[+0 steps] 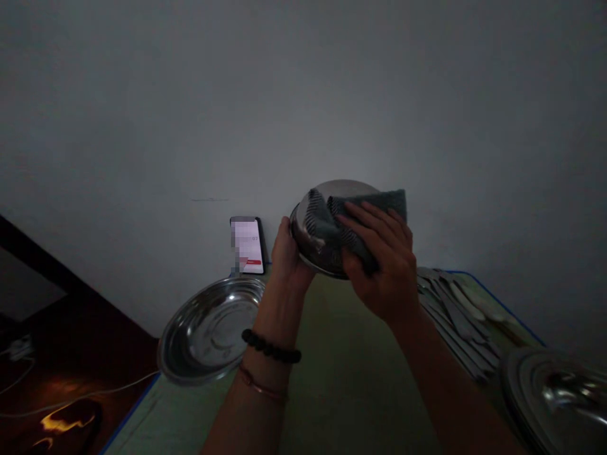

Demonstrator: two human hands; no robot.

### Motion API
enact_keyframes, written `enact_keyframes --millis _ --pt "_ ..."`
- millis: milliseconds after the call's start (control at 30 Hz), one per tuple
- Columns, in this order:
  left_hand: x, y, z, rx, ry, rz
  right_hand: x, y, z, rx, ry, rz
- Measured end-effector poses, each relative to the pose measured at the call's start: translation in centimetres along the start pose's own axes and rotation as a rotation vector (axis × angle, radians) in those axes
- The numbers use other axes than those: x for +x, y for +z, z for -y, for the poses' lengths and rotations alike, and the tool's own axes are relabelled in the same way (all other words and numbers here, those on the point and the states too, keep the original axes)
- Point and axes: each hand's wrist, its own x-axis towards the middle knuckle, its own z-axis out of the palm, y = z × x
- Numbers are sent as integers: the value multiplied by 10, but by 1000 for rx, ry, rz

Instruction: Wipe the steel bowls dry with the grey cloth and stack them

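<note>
A shiny metal bowl (348, 186) is held up above the table, its flat base turned upward and away from me. My left hand (290, 256) grips the bowl's rim from the left and below, with most of its fingers hidden behind the metal. Over the bowl's outside lies a grey-green cloth (393, 202) with a striped edge. My right hand (382, 259) presses that cloth against the bowl, its fingers across the folds and its thumb on the near side.
On the green table (351, 379), a wide metal basin (213, 328) sits at the left. A lit phone (249, 246) leans against the wall (303, 95). Several pieces of cutlery (455, 309) lie at the right, near stacked metal dishes (545, 392). A white cable (109, 390) runs at lower left.
</note>
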Motion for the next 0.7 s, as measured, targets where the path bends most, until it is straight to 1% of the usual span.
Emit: enact_keyframes --millis 67,133,167,233,333,400,500,567,633,700 --pt "-3 1 -4 -14 -58 1 -3 2 -3 22 97 -122" --pt "-7 1 -7 6 -80 -12 -5 4 -6 69 203 -222" --pt "-10 1 -8 20 -84 -17 -4 5 -8 95 254 -248" --pt "-12 0 -8 36 -93 -25 -2 4 -11 131 345 -256" --pt "-13 -4 -8 55 -119 -40 7 -4 -12 132 470 -225" --pt "-15 -5 -10 107 -123 -52 12 -11 -11 112 539 -200" --pt "-21 -5 -15 289 -92 -81 17 -18 -7 91 627 -118" --pt "-25 -4 -19 446 -14 -85 18 -16 -5 69 675 -45" --pt "-27 -5 -22 555 63 -57 16 -11 0 30 687 13" --pt "-26 -7 -22 578 68 -14 15 -4 8 -3 616 41"
